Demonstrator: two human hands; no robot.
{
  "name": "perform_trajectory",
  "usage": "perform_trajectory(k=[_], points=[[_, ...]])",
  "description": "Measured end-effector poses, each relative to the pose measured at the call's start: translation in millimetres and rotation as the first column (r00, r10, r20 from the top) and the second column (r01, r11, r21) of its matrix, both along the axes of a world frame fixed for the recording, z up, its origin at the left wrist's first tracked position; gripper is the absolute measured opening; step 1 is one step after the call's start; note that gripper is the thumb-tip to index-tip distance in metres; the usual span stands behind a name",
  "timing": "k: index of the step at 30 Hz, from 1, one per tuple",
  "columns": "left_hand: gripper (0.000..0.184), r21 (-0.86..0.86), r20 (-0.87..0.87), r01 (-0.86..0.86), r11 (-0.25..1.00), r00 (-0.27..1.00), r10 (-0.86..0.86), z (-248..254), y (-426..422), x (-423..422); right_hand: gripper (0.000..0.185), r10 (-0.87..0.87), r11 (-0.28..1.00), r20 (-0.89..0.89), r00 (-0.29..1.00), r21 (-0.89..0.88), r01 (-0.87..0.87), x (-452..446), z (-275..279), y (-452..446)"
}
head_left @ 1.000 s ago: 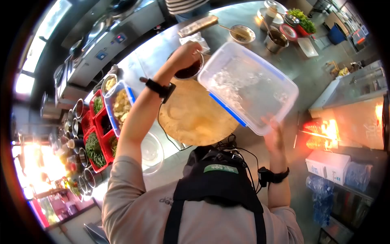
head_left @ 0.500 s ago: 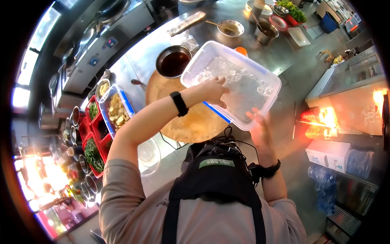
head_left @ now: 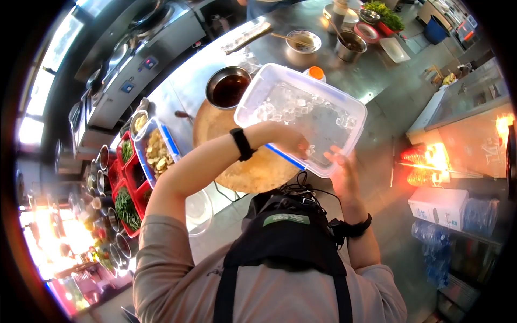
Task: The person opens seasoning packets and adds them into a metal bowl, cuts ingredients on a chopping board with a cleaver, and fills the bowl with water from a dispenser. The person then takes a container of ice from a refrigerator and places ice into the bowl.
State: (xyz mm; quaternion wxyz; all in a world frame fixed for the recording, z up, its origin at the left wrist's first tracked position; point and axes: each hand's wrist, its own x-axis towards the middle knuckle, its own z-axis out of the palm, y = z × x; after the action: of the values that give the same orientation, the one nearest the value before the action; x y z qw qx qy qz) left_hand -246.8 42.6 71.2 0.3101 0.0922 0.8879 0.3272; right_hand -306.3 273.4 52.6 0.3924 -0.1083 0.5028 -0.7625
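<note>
A clear plastic box (head_left: 353, 99) with a whitish rim is tilted above the round wooden chopping block (head_left: 253, 172). Loose ice cubes (head_left: 291, 102) are heaped along its far side. My left hand (head_left: 288, 141) reaches over the near wall into the box, its fingers curled at an ice cube (head_left: 310, 150); the palm side is hidden. At the near right corner, my right hand (head_left: 344, 172) grips the box, fingertips over the rim. Just left of the box, a metal bowl of dark liquid (head_left: 229, 87) stands partly over the block's edge.
Left of the block are a tub of sliced pale food (head_left: 157, 151) and red trays of greens (head_left: 126, 207). On the steel table behind stand a patterned bowl (head_left: 303, 43), a metal pot (head_left: 350, 47) and an orange-capped container (head_left: 316, 73). A heater (head_left: 431, 161) glows at right.
My left hand has gone from spread fingers over the box to curled fingers lower by its near wall. The box has shifted slightly toward me, and more of the orange-capped container shows.
</note>
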Motion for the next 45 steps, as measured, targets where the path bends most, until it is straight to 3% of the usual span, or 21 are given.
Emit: perform_trajectory(k=[4,6,9,13,15,17,19,20,23,24,28,30,31,34,36,37,39,41,43,45], points=[[0.024,0.090,-0.108,-0.031,0.995,0.993,0.040,-5.3,22.6,-7.0,0.091,0.025,1.000,-0.049,0.998,0.009,-0.024,1.0,-0.2,-2.9],[0.015,0.191,-0.176,0.070,0.979,0.984,-0.036,-12.1,28.0,-14.4,0.089,0.015,1.000,-0.067,0.998,0.026,-0.013,-0.2,-4.6,0.6],[0.013,0.122,-0.060,0.004,0.992,0.998,0.003,-7.5,27.4,-22.2,0.089,0.004,0.998,-0.041,0.999,0.055,-0.001,-8.7,-14.8,6.2],[0.014,0.189,-0.155,0.039,0.981,0.988,-0.010,-19.8,13.8,-23.2,0.085,-0.005,0.997,-0.023,1.000,0.072,0.007,-9.0,-12.4,5.7],[0.016,0.294,-0.251,-0.192,0.936,0.930,0.269,-29.6,2.3,-24.1,0.083,-0.013,0.998,-0.017,1.000,0.054,0.014,-9.3,-17.3,7.1],[0.026,0.248,-0.385,-0.413,0.876,0.788,0.481,-17.2,0.0,-28.8,0.082,-0.014,0.999,-0.006,1.000,0.030,0.014,-6.3,-13.1,4.7],[0.038,0.371,-0.444,-0.505,0.779,0.640,0.627,-14.1,2.3,-38.0,0.080,0.062,0.998,0.068,0.996,0.011,-0.063,1.4,0.7,-1.4],[0.050,0.377,-0.290,-0.549,0.746,0.695,0.658,-8.9,4.0,-45.3,0.079,0.070,0.997,0.075,0.995,-0.014,-0.069,3.8,-4.0,-3.4],[0.053,0.291,-0.320,-0.520,0.803,0.738,0.594,-16.5,19.8,-57.3,0.080,0.079,0.996,0.075,0.994,0.021,-0.081,10.3,-4.2,-7.5],[0.059,0.218,-0.185,-0.557,0.801,0.782,0.595,-4.9,26.5,-59.8,0.080,0.075,0.997,0.078,0.994,0.021,-0.077,8.6,-4.0,-8.1],[0.065,0.194,-0.256,-0.497,0.846,0.806,0.533,-12.8,36.7,-64.4,0.082,0.072,0.995,0.105,0.992,0.068,-0.079,10.2,2.0,-11.9],[0.070,0.155,-0.082,-0.551,0.820,0.820,0.566,1.7,39.3,-66.8,0.083,0.078,0.995,0.111,0.991,0.048,-0.084,10.5,3.1,-10.6],[0.070,0.152,-0.080,-0.548,0.823,0.823,0.563,2.9,41.1,-67.4,0.082,0.083,0.993,0.125,0.989,0.068,-0.092,10.0,0.8,-10.7],[0.072,0.048,-0.165,-0.432,0.901,0.886,0.434,1.4,41.6,-64.1,0.080,0.099,0.993,0.143,0.985,0.046,-0.107,7.4,-5.2,-9.3],[0.067,-0.034,-0.280,-0.257,0.966,0.930,0.238,-3.6,34.0,-56.5,0.079,0.105,0.994,0.152,0.983,0.000,-0.106,5.6,-6.9,-9.2],[0.067,-0.039,-0.275,-0.256,0.966,0.932,0.236,-5.3,24.8,-53.0,0.080,0.093,0.995,0.126,0.988,0.006,-0.095,4.8,-6.4,-8.4],[0.058,0.088,-0.397,-0.083,0.993,0.911,0.111,-4.3,-8.1,-48.3,0.081,0.081,0.997,0.104,0.991,0.007,-0.082,-0.8,-10.1,-4.9],[0.054,0.152,-0.279,-0.269,0.951,0.912,0.302,11.1,-43.4,-44.8,0.079,0.081,0.996,-0.014,0.997,0.030,-0.081,-11.3,-17.7,-1.7],[0.055,-0.135,-0.398,-0.460,0.878,0.837,0.377,17.2,-66.1,-35.0,0.081,0.087,0.996,-0.006,0.996,0.017,-0.087,-12.1,-10.7,-1.5],[0.061,-0.171,-0.460,-0.474,0.864,0.813,0.356,-1.4,-69.4,-28.6,0.083,0.105,0.994,-0.008,0.994,0.009,-0.105,-12.1,1.2,-2.9]])
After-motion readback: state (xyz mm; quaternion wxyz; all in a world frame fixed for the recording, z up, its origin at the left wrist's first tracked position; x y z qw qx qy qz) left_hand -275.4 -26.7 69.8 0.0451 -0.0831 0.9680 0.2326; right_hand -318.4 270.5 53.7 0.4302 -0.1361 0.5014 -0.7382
